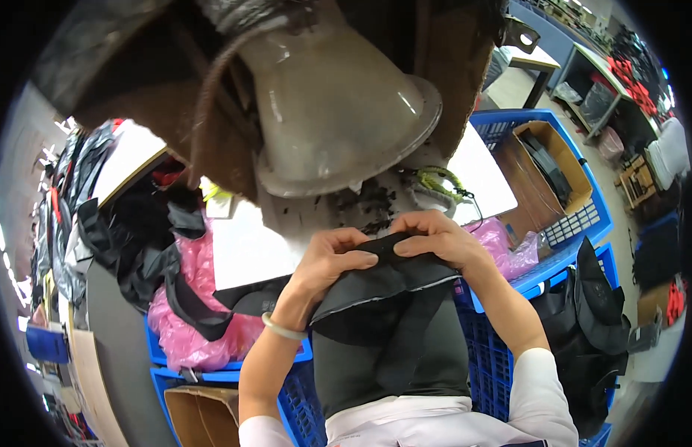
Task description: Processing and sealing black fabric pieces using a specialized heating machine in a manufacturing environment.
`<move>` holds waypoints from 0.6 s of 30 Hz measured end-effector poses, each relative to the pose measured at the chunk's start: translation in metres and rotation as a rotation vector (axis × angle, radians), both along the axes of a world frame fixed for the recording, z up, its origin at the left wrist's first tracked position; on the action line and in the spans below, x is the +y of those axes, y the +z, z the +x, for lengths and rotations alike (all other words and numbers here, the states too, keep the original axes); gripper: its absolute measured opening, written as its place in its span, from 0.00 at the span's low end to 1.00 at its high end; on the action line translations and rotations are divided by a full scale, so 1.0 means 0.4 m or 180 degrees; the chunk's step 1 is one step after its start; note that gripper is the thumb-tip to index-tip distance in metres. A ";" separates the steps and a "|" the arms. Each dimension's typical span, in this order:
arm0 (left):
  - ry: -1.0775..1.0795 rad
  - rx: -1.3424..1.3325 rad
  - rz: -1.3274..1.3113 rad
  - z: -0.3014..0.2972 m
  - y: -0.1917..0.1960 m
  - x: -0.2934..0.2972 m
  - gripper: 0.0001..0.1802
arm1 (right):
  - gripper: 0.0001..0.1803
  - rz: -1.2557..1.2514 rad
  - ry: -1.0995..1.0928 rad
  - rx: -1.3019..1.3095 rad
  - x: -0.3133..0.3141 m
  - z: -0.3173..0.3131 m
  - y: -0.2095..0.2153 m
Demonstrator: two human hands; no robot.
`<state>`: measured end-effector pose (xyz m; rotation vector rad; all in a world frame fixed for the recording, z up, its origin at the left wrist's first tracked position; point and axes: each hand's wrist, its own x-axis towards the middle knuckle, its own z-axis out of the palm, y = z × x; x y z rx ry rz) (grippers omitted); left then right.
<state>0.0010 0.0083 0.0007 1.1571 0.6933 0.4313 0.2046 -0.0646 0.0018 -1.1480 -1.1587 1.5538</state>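
From here, the left hand (327, 262) and right hand (437, 237) each pinch the black cloth (364, 285) by its upper edge — close together, above the lap (342, 376). Even, gentle tension should keep that edge flat — no puckers.

And both your forearms (265, 369) angle upward and inward, elbows wide, your left hand (324, 262) and right hand (440, 237) near each other but apart! Your thumbs (359, 259) point toward one another, fingers (419, 217) bent into a pinch on each side, the right slightly higher in view.
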 end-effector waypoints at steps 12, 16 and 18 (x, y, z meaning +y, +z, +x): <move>0.1264 -0.0548 -0.0423 0.019 -0.088 0.118 0.22 | 0.12 -0.0222 -0.0400 0.0725 0.142 -0.006 -0.010; 0.1447 -0.0475 -0.0568 0.006 -0.100 0.132 0.24 | 0.16 -0.0270 -0.0591 0.0718 0.156 -0.005 -0.003; 0.1531 -0.0404 -0.0323 -0.002 -0.110 0.143 0.23 | 0.16 -0.0274 -0.0545 0.0798 0.157 -0.004 0.012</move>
